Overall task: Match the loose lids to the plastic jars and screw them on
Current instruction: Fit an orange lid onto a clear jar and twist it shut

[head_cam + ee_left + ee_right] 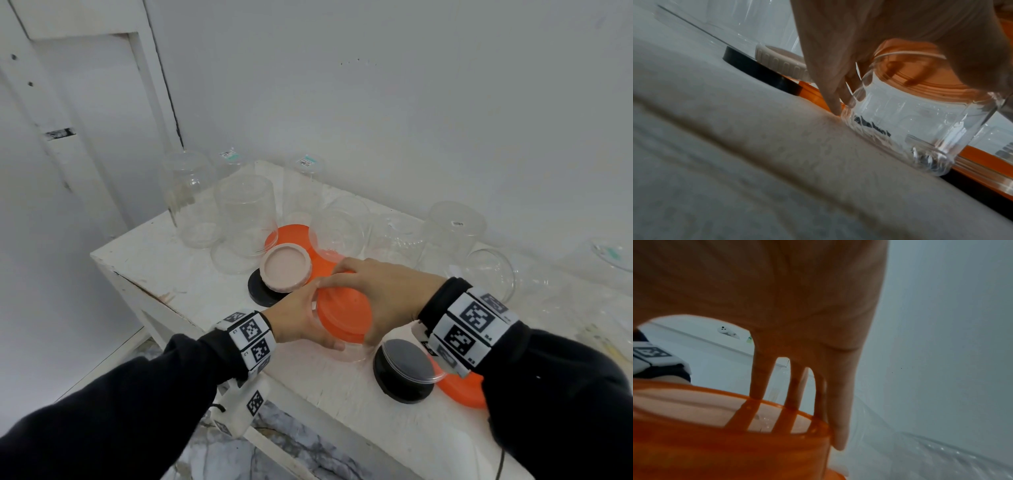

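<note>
The white worktop (pixel 164 253) runs under both hands and carries everything. Beyond the hands, toward the wall, stands a crowd of clear plastic jars (pixel 245 219), most of them mouth down, without lids.

Between the two hands stands a short clear jar (pixel 906 123), its base on the worktop. The right hand (pixel 380 291) lies over the orange lid (pixel 344 317) on top of that jar, fingers (pixel 840 410) spread and bent down over the rim, gripping it. The left hand (pixel 299 317) grips the jar's side from the left, its fingers curled around the clear wall under the lid.

Just below the right wrist a black lid (pixel 404 371) lies on the worktop with a clear disc resting on it, and another orange lid (pixel 462 390) pokes out beside it, under the wrist.

Just past the left hand's fingers, a pale pink lid (pixel 286 272) lies open side up, resting on a second black lid (pixel 262 291). More orange lids (pixel 294 234) lie behind it, partly under the jars.
</note>
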Available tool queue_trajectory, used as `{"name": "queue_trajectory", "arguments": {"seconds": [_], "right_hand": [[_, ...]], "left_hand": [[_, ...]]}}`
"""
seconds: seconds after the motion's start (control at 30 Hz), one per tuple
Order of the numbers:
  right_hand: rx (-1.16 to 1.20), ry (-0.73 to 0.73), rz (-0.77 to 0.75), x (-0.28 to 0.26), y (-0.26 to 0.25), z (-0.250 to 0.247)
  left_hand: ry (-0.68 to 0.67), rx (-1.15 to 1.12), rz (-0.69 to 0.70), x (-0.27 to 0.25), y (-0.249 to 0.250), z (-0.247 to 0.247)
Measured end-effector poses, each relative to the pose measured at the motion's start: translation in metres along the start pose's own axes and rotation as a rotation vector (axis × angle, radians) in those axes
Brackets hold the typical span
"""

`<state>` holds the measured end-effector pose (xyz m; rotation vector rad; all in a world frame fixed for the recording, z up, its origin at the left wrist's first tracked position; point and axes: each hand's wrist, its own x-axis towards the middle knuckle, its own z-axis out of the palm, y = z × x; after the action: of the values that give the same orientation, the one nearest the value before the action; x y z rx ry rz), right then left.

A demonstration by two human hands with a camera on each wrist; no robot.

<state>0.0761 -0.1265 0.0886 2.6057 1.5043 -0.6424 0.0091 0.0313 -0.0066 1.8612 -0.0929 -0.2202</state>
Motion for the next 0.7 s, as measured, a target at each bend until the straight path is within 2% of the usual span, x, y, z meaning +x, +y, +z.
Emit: {"name": "queue_trajectory", "arguments": {"seconds": [0.33, 0.7], "right_hand": [[-0.091, 0.068, -0.06, -0.0042, -0.0027, 0.0044], [-0.032, 0.017, -0.021, 0.0003, -0.0013, -0.0005]], "left_hand": [[-0.001, 0.036, -0.015, 0.0017, -0.0021, -0.002], [0.012, 0.053, 0.008, 0.0013, -0.0006, -0.001]]}}
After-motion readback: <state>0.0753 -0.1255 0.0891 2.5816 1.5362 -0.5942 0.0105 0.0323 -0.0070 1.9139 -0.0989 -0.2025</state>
